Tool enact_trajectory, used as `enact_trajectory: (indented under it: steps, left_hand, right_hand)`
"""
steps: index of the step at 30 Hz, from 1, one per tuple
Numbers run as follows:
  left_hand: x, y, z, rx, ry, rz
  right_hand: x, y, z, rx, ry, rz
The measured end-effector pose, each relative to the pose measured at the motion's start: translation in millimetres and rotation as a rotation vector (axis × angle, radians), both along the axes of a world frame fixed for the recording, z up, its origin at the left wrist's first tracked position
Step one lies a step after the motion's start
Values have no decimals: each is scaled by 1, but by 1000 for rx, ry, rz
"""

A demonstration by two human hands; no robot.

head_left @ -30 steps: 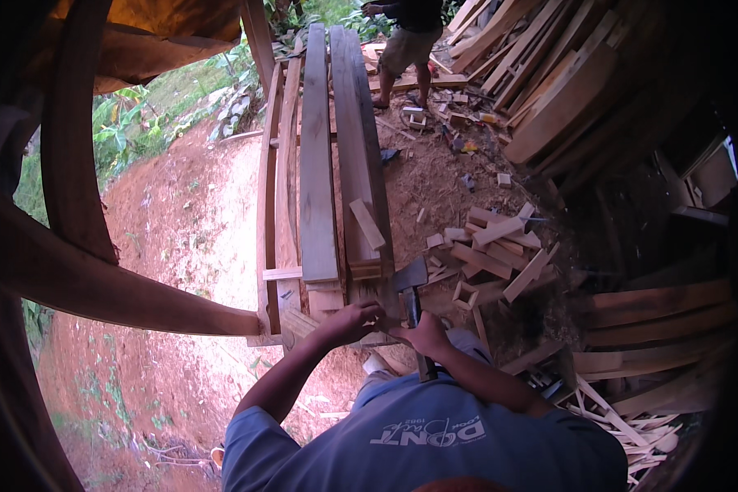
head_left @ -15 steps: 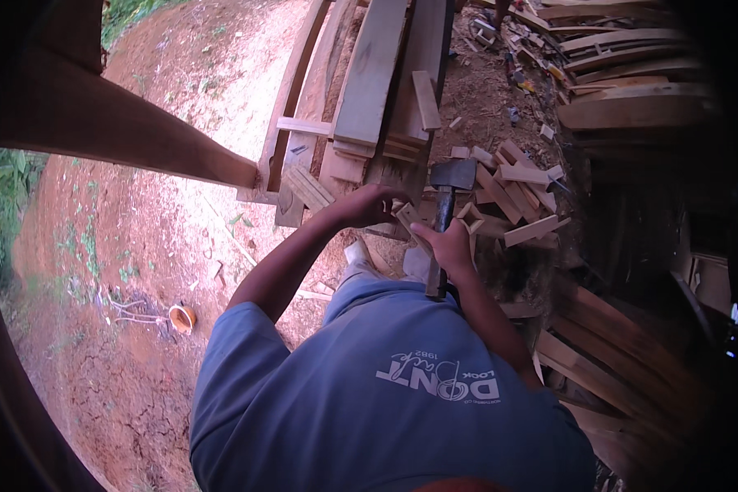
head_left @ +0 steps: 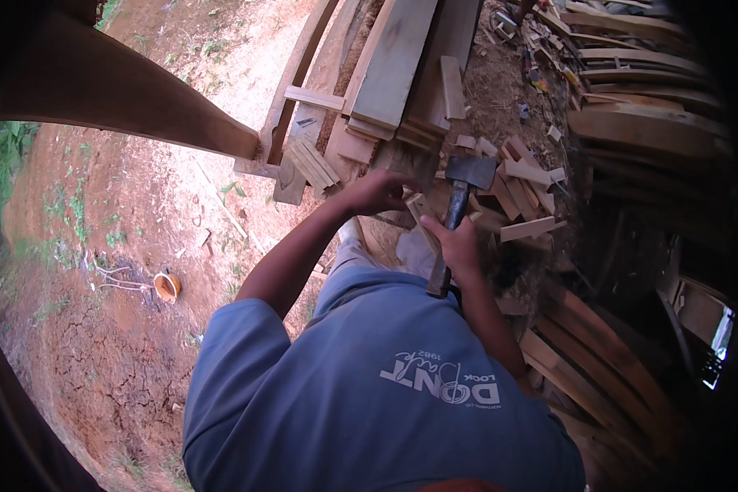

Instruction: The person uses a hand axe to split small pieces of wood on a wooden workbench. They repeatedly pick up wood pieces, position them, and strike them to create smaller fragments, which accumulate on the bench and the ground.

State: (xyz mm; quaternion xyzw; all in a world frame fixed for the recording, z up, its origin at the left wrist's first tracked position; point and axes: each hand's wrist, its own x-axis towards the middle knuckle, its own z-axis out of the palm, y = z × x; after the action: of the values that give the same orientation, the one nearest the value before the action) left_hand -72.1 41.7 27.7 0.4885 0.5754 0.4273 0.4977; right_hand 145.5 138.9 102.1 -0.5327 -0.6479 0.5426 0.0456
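Reddish ground: bare, cracked soil with scattered green shoots, filling the left of the frame and brightest near the upper middle.
Dark wooden beam: slants across the upper left, down to the timber frame at the planks.
Orange bowl: round, on the soil at left, beside some pale strands.
Ribbed wood block: lies tilted left of centre, near the ends of the planks.
Blue shirt: covers the person's torso, lower middle, with pale lettering.
Left hand: just above centre, fingers curled partway; they are at the upper end of the wood strip, but whether they grip it cannot be told.
Long planks: stacked lengthwise in the upper middle.
Wood strip: narrow and pale, tilted, between the two hands near the centre.
Hatchet-like tool: dark head uppermost, handle slanting down towards the shirt, right of centre.
Right hand: closed about the tool's handle, thumb reaching left to the wood strip; its other fingers are mostly hidden.
Offcuts: short pieces heaped right of the tool.
Curved timbers: lie in shadow at lower right.
Stacked boards: fill the upper right.
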Motion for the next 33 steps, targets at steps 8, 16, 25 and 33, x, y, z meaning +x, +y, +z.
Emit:
enact_trajectory:
  steps: [8,16,25,33]
  left_hand:
    - [0,-3,0,37,18,5]
    - [36,-34,22,14,93,514]
    - [114,-43,39,-394,-590,419]
    - [123,-15,53,-388,-1019,616]
  right_hand:
    - [0,-1,-2,21,-63,24]
    - [2,1,-10,24,-23,36]
    - [5,4,-15,23,-59,55]
    - [3,6,-17,128,-75,76]
